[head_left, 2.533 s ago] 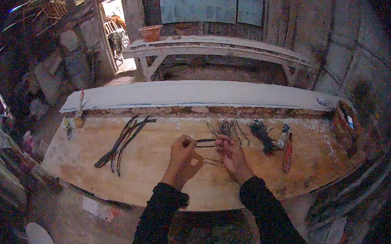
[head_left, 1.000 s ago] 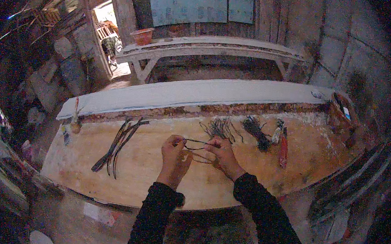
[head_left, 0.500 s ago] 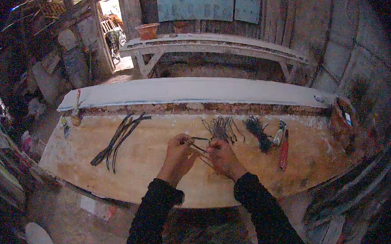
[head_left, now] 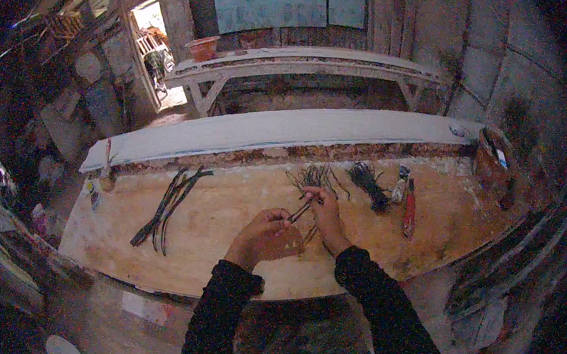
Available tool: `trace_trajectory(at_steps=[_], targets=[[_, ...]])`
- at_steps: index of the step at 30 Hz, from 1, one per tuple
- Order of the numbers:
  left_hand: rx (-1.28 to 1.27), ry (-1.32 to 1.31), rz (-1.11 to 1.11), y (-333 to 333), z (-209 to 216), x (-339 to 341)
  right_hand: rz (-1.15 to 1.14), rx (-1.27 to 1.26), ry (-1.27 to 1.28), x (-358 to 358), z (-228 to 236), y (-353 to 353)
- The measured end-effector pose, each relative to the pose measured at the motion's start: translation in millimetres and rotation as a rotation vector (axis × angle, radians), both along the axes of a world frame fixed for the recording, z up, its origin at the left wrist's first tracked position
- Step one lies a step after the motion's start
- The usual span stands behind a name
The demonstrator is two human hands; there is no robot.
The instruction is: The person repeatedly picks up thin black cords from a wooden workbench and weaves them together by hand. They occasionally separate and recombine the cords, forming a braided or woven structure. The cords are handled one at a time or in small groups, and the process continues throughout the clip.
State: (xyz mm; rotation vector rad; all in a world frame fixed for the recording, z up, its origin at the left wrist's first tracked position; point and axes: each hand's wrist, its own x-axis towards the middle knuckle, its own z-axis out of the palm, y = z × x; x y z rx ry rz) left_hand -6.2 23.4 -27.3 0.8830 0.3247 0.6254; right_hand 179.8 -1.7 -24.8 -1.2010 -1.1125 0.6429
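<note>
Spanning both hands [head_left: 259, 232] [head_left: 327, 220] — a dark strip [head_left: 301, 212] (narrow, slanting up rightward).

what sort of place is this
Probably a small, rough workshop: a worn wooden worktable with dark strips laid out on it, and a second long bench behind.

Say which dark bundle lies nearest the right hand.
The loose middle bundle, just beyond the right hand; the strip bundle lies farther left, the compact one farther right.
</note>
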Motion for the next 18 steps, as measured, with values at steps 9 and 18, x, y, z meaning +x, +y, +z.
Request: trace_trajectory(at_steps=[9,18], targets=[[-0.084,0.194,0.639,-19.1,45.1,1.0,0.052,-0.144,-0.155,-5.4,13.1,-21.5],[0.155,0.292,0.894,12.2,15.0,-8.8,0.636,-0.239,0.091,-37.2,54.1,-51.1]])
